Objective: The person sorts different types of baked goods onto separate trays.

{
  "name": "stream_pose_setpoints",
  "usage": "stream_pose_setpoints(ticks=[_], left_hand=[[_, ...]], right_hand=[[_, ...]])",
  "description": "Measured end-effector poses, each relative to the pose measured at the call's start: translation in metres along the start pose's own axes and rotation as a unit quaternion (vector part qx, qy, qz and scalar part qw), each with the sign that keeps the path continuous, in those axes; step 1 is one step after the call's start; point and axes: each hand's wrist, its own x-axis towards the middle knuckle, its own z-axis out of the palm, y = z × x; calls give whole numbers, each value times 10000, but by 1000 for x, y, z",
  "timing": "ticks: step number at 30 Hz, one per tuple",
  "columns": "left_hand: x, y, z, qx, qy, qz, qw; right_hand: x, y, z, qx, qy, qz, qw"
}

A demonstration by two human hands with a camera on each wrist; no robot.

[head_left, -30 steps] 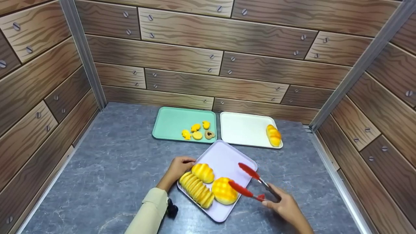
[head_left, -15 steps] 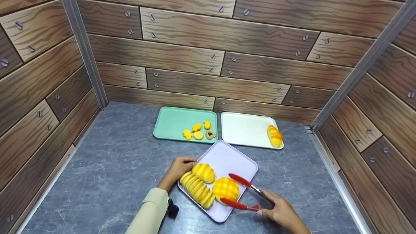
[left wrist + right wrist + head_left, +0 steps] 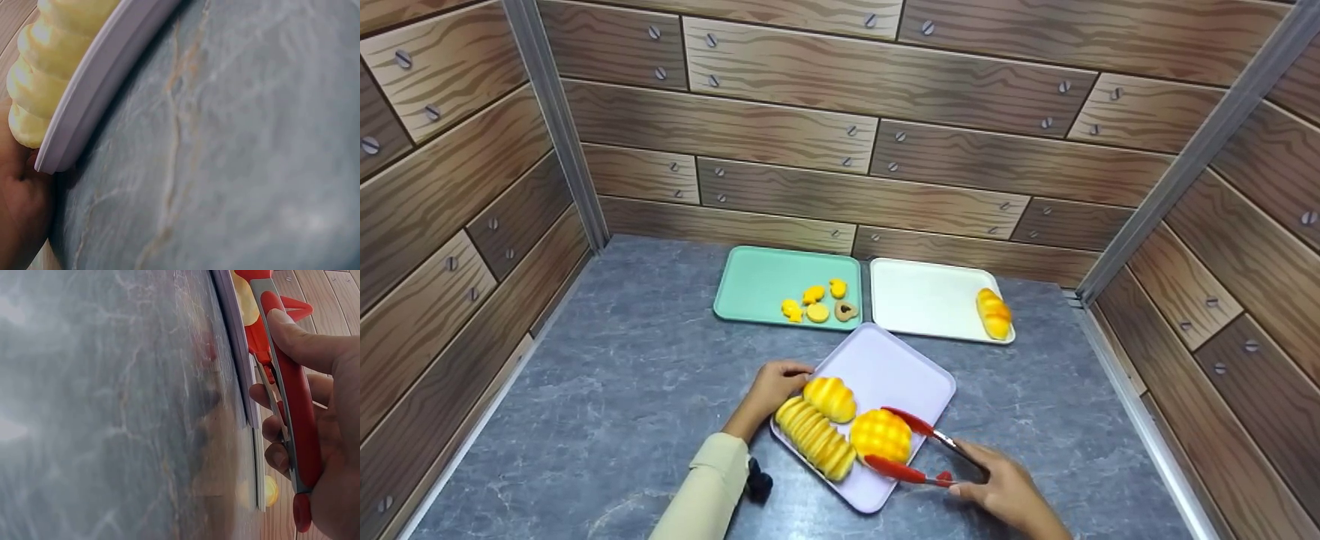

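Note:
My right hand (image 3: 997, 484) grips a pair of red-tipped tongs (image 3: 901, 470), thumb along one handle and fingers round the other, as the right wrist view shows. The tong tips lie on either side of a round, grid-patterned bun (image 3: 880, 435) on the lilac tray (image 3: 885, 360). Whether both tips press on it, I cannot tell. With my left hand (image 3: 774, 386) I hold the tray's left edge; part of the fingers is hidden. Beside that hand sit a ridged roll (image 3: 829, 398) and a long sliced loaf (image 3: 814, 438).
Behind the lilac tray lie a green tray (image 3: 757, 285) with several small biscuits (image 3: 817, 312) and a white tray (image 3: 922, 300) bearing one bread roll (image 3: 994, 313). A small black object (image 3: 758, 481) is by the left sleeve. Wood-patterned walls (image 3: 780, 135) enclose the table.
My right hand has moved left and toward me, bringing the tong tips from the bun's right side to straddle it, then a little closer together. My left hand stays at the tray edge.

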Motion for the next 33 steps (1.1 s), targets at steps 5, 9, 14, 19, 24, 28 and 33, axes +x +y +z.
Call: stream_pose_setpoints(ticks=[5,9,14,19,24,28,33], left_hand=[[0,0,1,-65,-23,-46,10000],[0,0,2,-67,-22,-101,9999],[0,1,2,-23,-1,-155,9999],[1,2,0,-3,-64,-170,9998],[2,2,-1,-43,-64,-128,9999],[3,1,-1,-41,-50,-61,10000],[4,1,-1,-2,-81,-1,10000]], right_hand=[[-1,0,0,23,43,11,10000],[-2,0,0,60,52,42,10000],[-4,1,-2,267,27,191,9995],[-3,0,-6,770,-139,628,9950],[-1,0,-12,1192,-190,1003,9876],[-1,1,-15,1562,-95,1218,9801],[1,1,-18,1643,216,1372,9766]])
